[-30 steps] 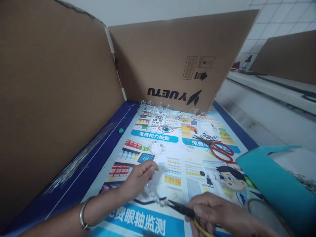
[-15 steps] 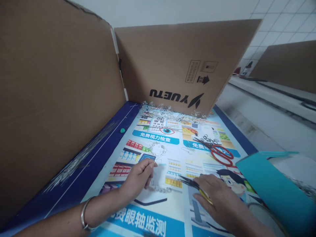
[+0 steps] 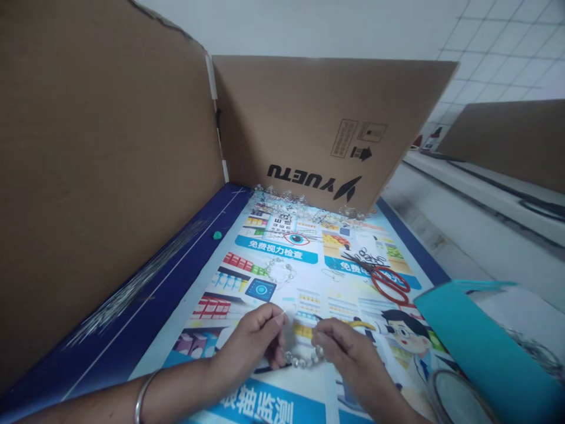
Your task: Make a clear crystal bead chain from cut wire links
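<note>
My left hand (image 3: 256,341) pinches one end of a short chain of clear beads (image 3: 302,358) just above the printed poster (image 3: 247,406). My right hand (image 3: 346,353) pinches the chain's other end, and a yellow-handled plier (image 3: 357,323) sticks out from under its fingers. The chain sags in a small arc between both hands. A silver bangle (image 3: 142,397) circles my left wrist.
Red-handled scissors (image 3: 388,281) and small black rings (image 3: 368,257) lie to the right. A finished bead loop (image 3: 280,270) lies ahead, loose clear beads (image 3: 304,200) line the cardboard wall (image 3: 309,118), thin wires (image 3: 132,288) lie left, a teal box (image 3: 477,341) sits right.
My right hand has moved left and closed on the bead chain's free end, with the pliers tucked under it. The chain has risen between both hands. The view has tipped slightly.
</note>
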A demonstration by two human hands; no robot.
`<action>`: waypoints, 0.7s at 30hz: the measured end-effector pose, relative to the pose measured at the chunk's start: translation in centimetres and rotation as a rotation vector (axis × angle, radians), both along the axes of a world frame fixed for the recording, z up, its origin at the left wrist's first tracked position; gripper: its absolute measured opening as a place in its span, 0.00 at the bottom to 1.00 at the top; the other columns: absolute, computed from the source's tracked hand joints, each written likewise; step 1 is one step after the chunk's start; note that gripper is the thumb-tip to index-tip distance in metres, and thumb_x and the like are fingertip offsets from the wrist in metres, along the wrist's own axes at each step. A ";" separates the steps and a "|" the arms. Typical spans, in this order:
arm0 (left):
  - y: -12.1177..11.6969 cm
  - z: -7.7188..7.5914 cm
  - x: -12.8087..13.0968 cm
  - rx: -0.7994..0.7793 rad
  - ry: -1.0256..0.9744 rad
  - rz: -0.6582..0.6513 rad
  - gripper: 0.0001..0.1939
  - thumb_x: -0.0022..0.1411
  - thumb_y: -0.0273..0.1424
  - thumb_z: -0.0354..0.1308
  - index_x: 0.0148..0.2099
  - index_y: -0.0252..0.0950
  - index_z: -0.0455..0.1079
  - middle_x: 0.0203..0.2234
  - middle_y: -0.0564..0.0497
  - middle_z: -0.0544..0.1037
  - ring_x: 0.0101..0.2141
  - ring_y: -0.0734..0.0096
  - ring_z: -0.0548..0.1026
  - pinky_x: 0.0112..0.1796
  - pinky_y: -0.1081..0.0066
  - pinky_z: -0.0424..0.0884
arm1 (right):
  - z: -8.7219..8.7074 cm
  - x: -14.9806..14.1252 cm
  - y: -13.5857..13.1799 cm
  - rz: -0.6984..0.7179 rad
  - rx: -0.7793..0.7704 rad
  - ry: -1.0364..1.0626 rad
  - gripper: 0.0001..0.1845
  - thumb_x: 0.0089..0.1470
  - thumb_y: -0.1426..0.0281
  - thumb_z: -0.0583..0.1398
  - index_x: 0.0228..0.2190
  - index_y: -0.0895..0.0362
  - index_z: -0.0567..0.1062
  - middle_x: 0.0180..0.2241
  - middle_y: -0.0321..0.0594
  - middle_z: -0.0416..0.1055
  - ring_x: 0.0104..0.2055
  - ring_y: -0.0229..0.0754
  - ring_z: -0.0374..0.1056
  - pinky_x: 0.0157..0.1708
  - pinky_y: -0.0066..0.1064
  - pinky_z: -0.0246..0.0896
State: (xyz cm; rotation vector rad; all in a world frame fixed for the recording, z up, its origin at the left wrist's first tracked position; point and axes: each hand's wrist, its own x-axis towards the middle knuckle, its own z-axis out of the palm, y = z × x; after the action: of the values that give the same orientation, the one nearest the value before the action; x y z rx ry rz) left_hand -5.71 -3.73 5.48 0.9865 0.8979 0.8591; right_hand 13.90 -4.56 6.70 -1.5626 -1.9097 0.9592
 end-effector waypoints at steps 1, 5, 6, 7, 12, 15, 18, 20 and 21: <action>0.0 -0.1 0.0 0.001 -0.002 -0.010 0.15 0.60 0.42 0.51 0.34 0.34 0.62 0.19 0.56 0.69 0.16 0.80 0.68 0.19 0.79 0.62 | 0.1 -0.3 0.1 -0.007 -0.008 0.025 0.13 0.56 0.61 0.52 0.27 0.55 0.70 0.21 0.32 0.66 0.24 0.36 0.61 0.23 0.25 0.55; 0.2 0.0 -0.3 0.035 0.090 -0.016 0.15 0.61 0.42 0.49 0.34 0.34 0.62 0.15 0.57 0.68 0.14 0.80 0.65 0.16 0.81 0.55 | 0.0 -1.0 0.5 0.053 0.089 0.016 0.13 0.57 0.62 0.51 0.28 0.55 0.71 0.23 0.34 0.68 0.25 0.37 0.63 0.26 0.25 0.56; 0.3 0.1 -0.4 0.053 0.133 -0.012 0.15 0.61 0.42 0.49 0.33 0.34 0.63 0.14 0.57 0.68 0.13 0.80 0.65 0.15 0.81 0.54 | -0.1 -1.2 0.5 0.076 0.136 0.001 0.13 0.57 0.63 0.51 0.28 0.55 0.71 0.24 0.34 0.70 0.27 0.37 0.64 0.27 0.26 0.57; 0.3 0.1 -0.4 0.071 0.177 -0.007 0.15 0.60 0.41 0.49 0.32 0.33 0.63 0.13 0.57 0.67 0.13 0.80 0.64 0.16 0.81 0.54 | -0.3 -1.2 0.6 0.094 0.184 -0.013 0.13 0.57 0.64 0.51 0.29 0.55 0.71 0.26 0.35 0.71 0.28 0.38 0.65 0.28 0.26 0.58; 0.3 0.4 -0.4 0.108 0.337 -0.027 0.15 0.58 0.40 0.49 0.27 0.34 0.64 0.12 0.58 0.65 0.12 0.80 0.61 0.15 0.80 0.55 | -1.4 -1.3 0.6 0.183 0.397 -0.065 0.09 0.57 0.68 0.52 0.31 0.54 0.72 0.30 0.38 0.73 0.31 0.39 0.68 0.32 0.27 0.60; 0.3 0.5 -0.4 0.085 0.346 -0.053 0.14 0.58 0.39 0.48 0.29 0.34 0.65 0.11 0.59 0.63 0.12 0.81 0.59 0.14 0.81 0.53 | -1.7 -1.2 0.6 0.214 0.457 -0.098 0.08 0.57 0.70 0.52 0.31 0.55 0.71 0.28 0.37 0.72 0.29 0.38 0.67 0.31 0.26 0.59; 0.4 0.4 -0.5 0.080 0.297 -0.078 0.14 0.58 0.40 0.49 0.30 0.34 0.66 0.10 0.60 0.62 0.11 0.81 0.57 0.14 0.81 0.52 | -1.8 -1.2 0.6 0.215 0.476 -0.113 0.07 0.57 0.71 0.53 0.29 0.55 0.70 0.25 0.36 0.70 0.27 0.36 0.66 0.29 0.25 0.58; 0.4 0.4 -0.5 0.067 0.256 -0.098 0.14 0.57 0.40 0.50 0.30 0.34 0.66 0.10 0.60 0.61 0.11 0.81 0.56 0.14 0.81 0.51 | -2.1 -1.3 0.6 0.218 0.509 -0.101 0.07 0.56 0.72 0.53 0.29 0.55 0.70 0.25 0.35 0.69 0.27 0.36 0.66 0.28 0.25 0.57; 0.4 0.4 -0.6 0.058 0.242 -0.107 0.14 0.57 0.40 0.50 0.30 0.34 0.66 0.09 0.60 0.61 0.11 0.81 0.56 0.14 0.81 0.51 | -2.2 -1.3 0.6 0.219 0.530 -0.090 0.06 0.56 0.73 0.53 0.30 0.55 0.70 0.25 0.35 0.69 0.27 0.36 0.65 0.28 0.25 0.57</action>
State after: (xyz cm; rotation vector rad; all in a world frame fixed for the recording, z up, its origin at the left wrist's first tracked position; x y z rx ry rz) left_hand -6.28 -3.28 5.88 1.1964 1.0195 0.6880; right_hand 12.63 -3.98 4.48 -1.1187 -2.1994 0.4078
